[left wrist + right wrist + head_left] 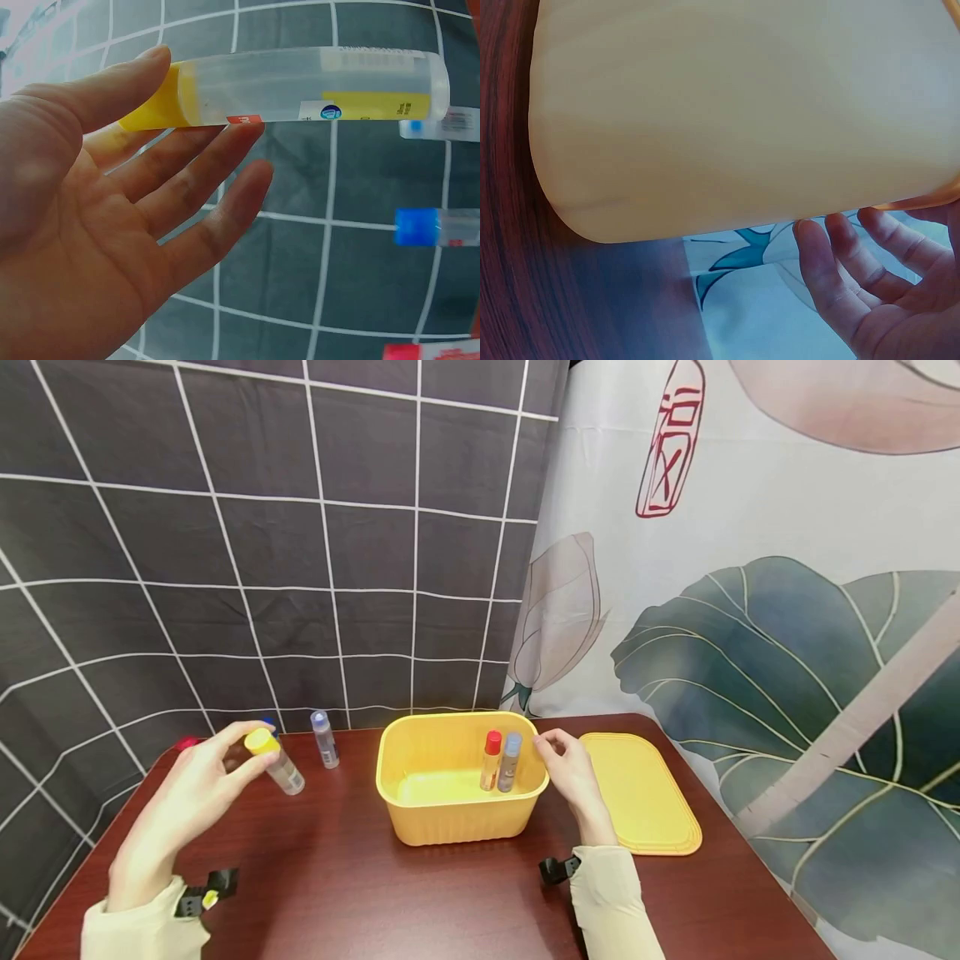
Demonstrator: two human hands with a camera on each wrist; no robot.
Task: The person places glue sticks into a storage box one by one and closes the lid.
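Observation:
My left hand [197, 787] pinches a clear glue bottle [300, 86] by its yellow cap, thumb on one side and fingertips on the other. It is held tilted above the left part of the table, its base pointing down and right. A yellow plastic box [465, 822] stands at the middle. My right hand [572, 777] grips the box's right rim; in the right wrist view several fingertips [814, 240] lie along its wall. Inside the box, at the right end, a red-capped bottle [491, 762] and a grey-capped bottle [509, 763] lean side by side.
A pale-blue-capped bottle [326, 740] stands at the back of the brown table [337, 893]. The left wrist view also shows a blue-capped bottle [416, 227] and a red-capped one [403, 352]. A yellow lid [637, 793] lies right of the box. Hanging cloths border the table.

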